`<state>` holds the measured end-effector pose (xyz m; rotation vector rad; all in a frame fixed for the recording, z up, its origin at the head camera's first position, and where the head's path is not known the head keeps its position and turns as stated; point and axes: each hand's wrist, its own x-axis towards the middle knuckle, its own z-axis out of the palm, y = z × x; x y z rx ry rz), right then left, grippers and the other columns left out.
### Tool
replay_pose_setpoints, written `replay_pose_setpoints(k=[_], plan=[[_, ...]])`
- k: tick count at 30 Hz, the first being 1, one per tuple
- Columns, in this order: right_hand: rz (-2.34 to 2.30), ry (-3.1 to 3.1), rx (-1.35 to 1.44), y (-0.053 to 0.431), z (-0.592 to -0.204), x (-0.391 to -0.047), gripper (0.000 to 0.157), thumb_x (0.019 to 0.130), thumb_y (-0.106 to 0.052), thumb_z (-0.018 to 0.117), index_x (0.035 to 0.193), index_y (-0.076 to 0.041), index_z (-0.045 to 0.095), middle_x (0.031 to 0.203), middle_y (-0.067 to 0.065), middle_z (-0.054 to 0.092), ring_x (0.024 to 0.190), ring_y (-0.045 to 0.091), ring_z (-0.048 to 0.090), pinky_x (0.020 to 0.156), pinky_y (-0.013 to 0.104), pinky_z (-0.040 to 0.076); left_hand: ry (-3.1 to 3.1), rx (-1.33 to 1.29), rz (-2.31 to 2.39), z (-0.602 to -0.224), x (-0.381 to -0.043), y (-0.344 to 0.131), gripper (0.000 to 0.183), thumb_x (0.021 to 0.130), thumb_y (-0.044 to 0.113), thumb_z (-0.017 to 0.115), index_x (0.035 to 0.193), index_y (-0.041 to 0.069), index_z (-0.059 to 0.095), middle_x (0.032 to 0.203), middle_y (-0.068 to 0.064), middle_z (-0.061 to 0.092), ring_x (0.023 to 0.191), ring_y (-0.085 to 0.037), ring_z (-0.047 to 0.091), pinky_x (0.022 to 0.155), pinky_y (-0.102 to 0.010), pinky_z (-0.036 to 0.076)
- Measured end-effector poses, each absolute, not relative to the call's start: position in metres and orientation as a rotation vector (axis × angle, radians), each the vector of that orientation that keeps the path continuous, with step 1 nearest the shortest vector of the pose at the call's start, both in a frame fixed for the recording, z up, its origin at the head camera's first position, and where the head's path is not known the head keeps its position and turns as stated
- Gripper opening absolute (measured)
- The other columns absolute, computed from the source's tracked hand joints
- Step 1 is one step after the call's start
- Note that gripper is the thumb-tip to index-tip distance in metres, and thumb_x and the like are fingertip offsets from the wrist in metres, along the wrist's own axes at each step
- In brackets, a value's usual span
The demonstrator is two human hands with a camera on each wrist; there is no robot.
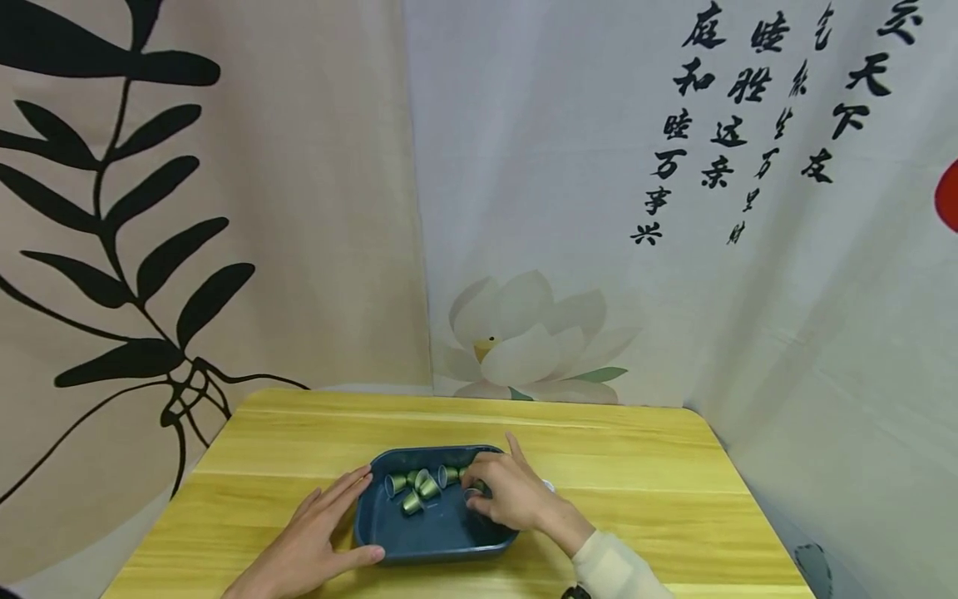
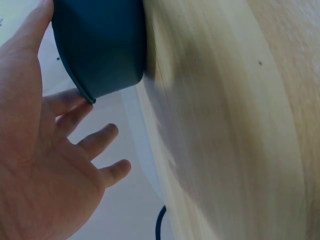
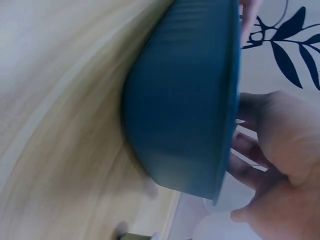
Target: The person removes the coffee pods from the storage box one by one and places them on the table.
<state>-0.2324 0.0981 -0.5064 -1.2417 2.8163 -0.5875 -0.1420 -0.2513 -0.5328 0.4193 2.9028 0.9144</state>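
Note:
A dark blue rectangular tray stands on the wooden table, with several small green coffee capsules lying in its far left and far middle. My left hand rests against the tray's left side, its fingers fairly straight along the rim and the thumb on the near left corner. In the left wrist view, fingertips touch the tray's rim. Over the tray's right part, my right hand dips its curled fingers inside and pinches a coffee capsule, mostly covered by the fingers. The tray wall hides these fingertips in the right wrist view.
Just outside the tray's right side, a small pale-rimmed object peeks out behind my right hand. The yellow wooden table extends around the tray. Behind it hang printed cloths with plants and characters.

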Motion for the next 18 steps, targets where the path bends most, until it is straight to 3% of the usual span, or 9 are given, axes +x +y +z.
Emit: replay_pose_setpoints(k=[11, 15, 18], plan=[[-0.900, 2.820, -1.245, 0.110, -0.492, -0.227, 0.012, 0.103, -0.016, 0.085, 0.115, -0.016, 0.083, 0.113, -0.004, 0.081, 0.116, 0.015, 0.075, 0.131, 0.086, 0.026, 2.912, 0.415, 0.902, -0.534, -0.143, -0.251, 0.109, 0.092, 0.073, 0.083, 0.174, 0.013, 0.045, 0.184, -0.012, 0.039, 0.165, -0.051, 0.044, 0.124, -0.092, 0.025], [-1.011, 2.797, -1.270, 0.118, -0.490, -0.225, 0.013, 0.103, -0.015, 0.085, 0.116, -0.014, 0.083, 0.112, -0.003, 0.078, 0.107, 0.013, 0.073, 0.117, 0.059, 0.058, 2.921, 0.410, 0.891, -0.535, -0.142, -0.251, 0.108, 0.092, 0.073, 0.083, 0.174, 0.013, 0.045, 0.184, -0.012, 0.039, 0.165, -0.050, 0.045, 0.125, -0.091, 0.026], [-1.091, 2.781, -1.261, 0.125, -0.491, -0.223, 0.014, 0.104, -0.016, 0.084, 0.118, -0.015, 0.082, 0.114, -0.003, 0.078, 0.104, 0.010, 0.072, 0.094, 0.038, 0.066, 2.920, 0.411, 0.895, -0.534, -0.142, -0.251, 0.108, 0.092, 0.073, 0.083, 0.174, 0.013, 0.046, 0.184, -0.011, 0.039, 0.165, -0.050, 0.044, 0.125, -0.091, 0.025]])
